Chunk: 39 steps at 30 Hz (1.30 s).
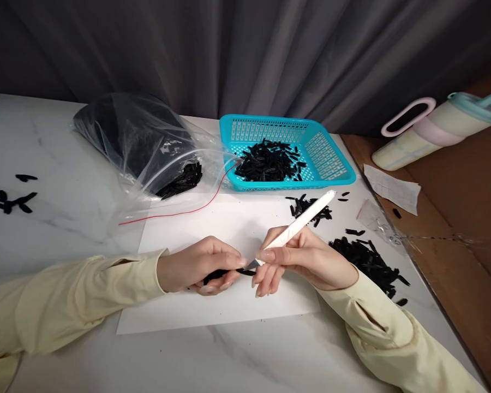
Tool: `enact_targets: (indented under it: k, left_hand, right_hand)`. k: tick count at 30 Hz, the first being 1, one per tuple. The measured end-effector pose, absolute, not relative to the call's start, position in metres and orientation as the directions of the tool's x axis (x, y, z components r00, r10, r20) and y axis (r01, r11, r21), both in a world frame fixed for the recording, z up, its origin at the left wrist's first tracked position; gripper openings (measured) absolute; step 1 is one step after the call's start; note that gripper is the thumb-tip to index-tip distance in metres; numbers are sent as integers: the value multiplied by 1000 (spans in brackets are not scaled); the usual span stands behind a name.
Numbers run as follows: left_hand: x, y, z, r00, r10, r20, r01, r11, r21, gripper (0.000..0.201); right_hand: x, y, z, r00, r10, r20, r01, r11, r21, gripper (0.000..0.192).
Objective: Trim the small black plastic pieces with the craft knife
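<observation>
Left hand pinches one slim black plastic piece while my right hand grips one white-handled blade against it.

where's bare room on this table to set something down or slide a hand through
Bare marble table runs along the near edge below the white sheet, and at far left beyond the plastic bag. Crowded: black pieces piled right of the right hand, more before the teal basket.

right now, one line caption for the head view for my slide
Left hand pinches a small black piece while the right hand trims it with a white-handled knife over white paper.
</observation>
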State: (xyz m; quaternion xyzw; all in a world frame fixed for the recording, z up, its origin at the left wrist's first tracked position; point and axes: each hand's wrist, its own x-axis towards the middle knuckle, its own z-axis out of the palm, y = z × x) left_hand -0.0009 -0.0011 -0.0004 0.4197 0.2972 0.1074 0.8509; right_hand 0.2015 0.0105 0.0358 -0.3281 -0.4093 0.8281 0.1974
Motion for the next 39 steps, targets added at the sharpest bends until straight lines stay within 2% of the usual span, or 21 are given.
enact_targets:
  k: [3, 5, 7, 8, 9, 10, 11, 12, 13, 14, 15, 16, 18, 22, 25, 32, 35, 39]
  left_hand:
    - [-1, -2, -1, 789, 445, -423, 70, 619, 783, 39]
    - [-1, -1, 1, 766, 469, -441, 92, 598, 796, 38]
    - [-1, 1, 5, 724, 524, -449, 120, 544, 830, 37]
    - [0, 3, 9, 698, 564, -442, 138, 499, 855, 37]
    - [3, 5, 13, 672, 607, -425, 164, 438, 884, 36]
    - [7, 9, 19, 650, 648, -396, 196, 361, 912, 36]
    - [14, 13, 24, 636, 684, -357, 231, 272, 934, 36]
    - [23, 18, 29, 635, 710, -304, 266, 169, 949, 36]
    - [36, 24, 34, 649, 723, -239, 295, 50, 954, 37]
    - [52, 30, 37, 675, 719, -167, 311, -72, 948, 37]
    - [72, 36, 39, 715, 692, -94, 317, -202, 927, 37]
    - [93, 42, 39, 758, 652, -33, 334, -344, 877, 38]
    - [138, 51, 36, 818, 575, 2, 310, -443, 841, 37]
    - [206, 60, 21, 860, 510, 18, 306, -543, 782, 43]
    - [221, 64, 14, 869, 495, 5, 328, -583, 743, 45]
    - [216, 66, 21, 856, 515, -38, 395, -606, 691, 40]
    - [223, 61, 30, 849, 525, -62, 405, -572, 713, 39]
    - [224, 49, 48, 836, 544, -76, 366, -449, 815, 46]
  right_hand:
    - [207, 11, 40, -661, 650, -374, -47, -534, -844, 14]
    - [213, 4, 40, -562, 754, -339, -31, -429, -903, 15]
    - [220, -10, 37, -367, 909, -195, 65, -184, -981, 14]
    - [223, -19, 34, -263, 964, -39, 171, 7, -985, 13]
    - [226, -28, 30, -209, 963, 168, 322, 230, -918, 12]
    - [228, -38, 25, -243, 887, 392, 460, 461, -759, 15]
    - [228, -46, 21, -339, 749, 570, 533, 652, -540, 20]
    - [228, -53, 15, -463, 586, 665, 530, 785, -322, 23]
    - [226, -58, 10, -586, 423, 691, 476, 870, -128, 24]
    - [223, -61, 5, -661, 284, 695, 424, 905, 32, 18]
    - [220, -63, 0, -667, 198, 718, 399, 909, 121, 12]
    - [218, -62, -4, -674, 170, 719, 397, 904, 158, 10]
    - [215, -58, -13, -686, 165, 709, 418, 887, 198, 14]
    - [217, -49, -25, -696, 234, 678, 485, 850, 205, 19]
    - [218, -49, -29, -712, 275, 646, 498, 846, 189, 18]
    - [215, -53, -34, -736, 273, 620, 442, 887, 134, 18]
    - [215, -55, -34, -728, 295, 619, 451, 886, 109, 15]
    - [217, -57, -33, -721, 306, 621, 451, 889, 86, 13]
